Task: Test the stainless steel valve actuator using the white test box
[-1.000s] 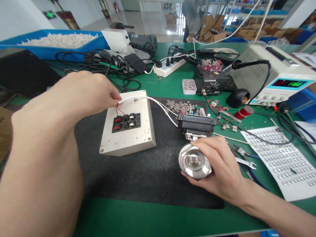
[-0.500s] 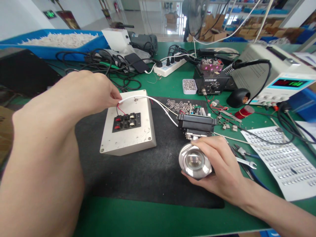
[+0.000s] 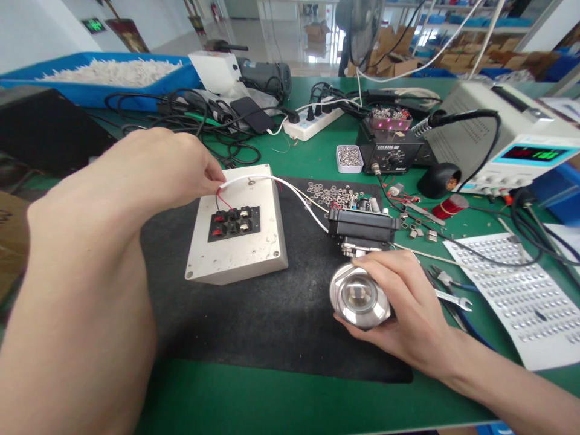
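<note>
My left hand [image 3: 181, 166] pinches a white cable [image 3: 254, 177] near its end, above a cream box [image 3: 244, 257]. From that end a red and a dark wire run down to the black terminal block [image 3: 234, 224], which has red, black and pale levers. The cable arcs right to a black actuator housing [image 3: 362, 226] with circuit parts showing at its top. Below that housing is a shiny steel ball valve [image 3: 359, 295], its round bore facing me. My right hand [image 3: 403, 302] wraps round the valve's right side, closed on it.
Loose nuts [image 3: 333, 196] lie behind the actuator on the black mat [image 3: 299, 332]. On the right are a wrench [image 3: 455, 299], a sheet of silver dots [image 3: 512, 290], a soldering station [image 3: 389, 151] and a power supply [image 3: 502, 133]. A power strip [image 3: 312, 125] sits at the back.
Both hands keep their holds. The whole view has shifted very slightly, and the power supply's display digits look different.
</note>
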`<act>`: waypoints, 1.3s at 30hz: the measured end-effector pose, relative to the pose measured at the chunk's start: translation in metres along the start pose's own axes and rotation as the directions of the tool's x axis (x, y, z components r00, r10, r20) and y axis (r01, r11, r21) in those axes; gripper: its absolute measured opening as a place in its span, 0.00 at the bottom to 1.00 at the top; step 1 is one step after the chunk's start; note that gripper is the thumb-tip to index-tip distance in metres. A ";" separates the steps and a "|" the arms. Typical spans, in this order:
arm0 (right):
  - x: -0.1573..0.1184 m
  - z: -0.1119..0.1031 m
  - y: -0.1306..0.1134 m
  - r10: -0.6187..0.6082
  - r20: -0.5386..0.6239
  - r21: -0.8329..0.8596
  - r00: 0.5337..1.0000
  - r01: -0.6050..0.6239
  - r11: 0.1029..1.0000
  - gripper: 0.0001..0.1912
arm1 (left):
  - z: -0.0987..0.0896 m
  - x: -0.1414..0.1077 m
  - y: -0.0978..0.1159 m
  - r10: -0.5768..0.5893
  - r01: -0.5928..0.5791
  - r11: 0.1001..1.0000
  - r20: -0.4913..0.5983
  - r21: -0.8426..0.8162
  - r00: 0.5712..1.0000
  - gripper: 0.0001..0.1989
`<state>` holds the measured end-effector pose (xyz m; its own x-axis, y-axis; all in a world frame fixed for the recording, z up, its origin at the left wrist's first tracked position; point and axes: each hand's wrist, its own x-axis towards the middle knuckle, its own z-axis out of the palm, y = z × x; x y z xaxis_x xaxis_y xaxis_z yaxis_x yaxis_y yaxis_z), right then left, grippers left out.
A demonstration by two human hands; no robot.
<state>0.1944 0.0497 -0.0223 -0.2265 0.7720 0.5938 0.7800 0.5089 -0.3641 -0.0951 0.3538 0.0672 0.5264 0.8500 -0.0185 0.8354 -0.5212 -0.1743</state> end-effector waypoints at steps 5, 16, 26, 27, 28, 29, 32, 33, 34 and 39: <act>0.000 0.000 -0.001 0.001 0.006 -0.004 1.000 -0.001 1.000 0.38 | -0.009 -0.006 0.012 -0.083 0.075 0.989 0.057 0.130 0.995 0.17; 0.000 0.000 0.000 0.004 0.004 -0.005 1.000 -0.004 1.000 0.39 | -0.006 -0.006 0.009 -0.064 0.059 0.989 0.036 0.137 0.997 0.17; -0.001 0.000 0.000 0.005 0.004 -0.004 1.000 -0.005 1.000 0.40 | -0.005 -0.005 0.006 -0.028 0.026 0.990 0.014 0.139 1.000 0.16; -0.001 0.000 0.000 0.005 0.003 -0.007 1.000 -0.005 1.000 0.40 | -0.005 -0.005 0.006 -0.022 0.021 0.990 0.009 0.139 1.000 0.16; 0.000 0.000 0.000 0.006 0.003 -0.009 1.000 -0.006 1.000 0.39 | -0.005 -0.006 0.007 -0.018 0.016 0.990 0.010 0.139 1.000 0.17; 0.000 0.000 0.000 0.006 0.004 -0.010 1.000 -0.006 1.000 0.39 | -0.006 -0.006 0.007 -0.014 0.012 0.990 0.012 0.139 1.000 0.16; 0.001 0.000 0.000 0.006 0.003 -0.009 1.000 -0.006 1.000 0.38 | -0.008 -0.007 0.010 0.000 -0.002 0.989 0.017 0.150 1.000 0.16; 0.000 0.000 0.000 0.008 0.004 -0.006 1.000 -0.008 1.000 0.37 | -0.009 -0.007 0.010 0.000 -0.002 0.988 0.016 0.154 1.000 0.16; 0.000 -0.001 -0.001 0.010 0.006 -0.002 1.000 -0.010 1.000 0.38 | -0.009 -0.007 0.010 -0.004 0.001 0.988 0.016 0.155 1.000 0.16; -0.001 -0.001 -0.001 0.006 0.001 0.001 1.000 -0.006 1.000 0.39 | -0.009 -0.006 0.009 -0.049 0.044 0.993 0.046 0.108 0.998 0.18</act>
<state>0.1942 0.0482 -0.0217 -0.2228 0.7756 0.5907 0.7806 0.5049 -0.3685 -0.0891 0.3432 0.0741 0.4771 0.8771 -0.0555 0.8356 -0.4723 -0.2804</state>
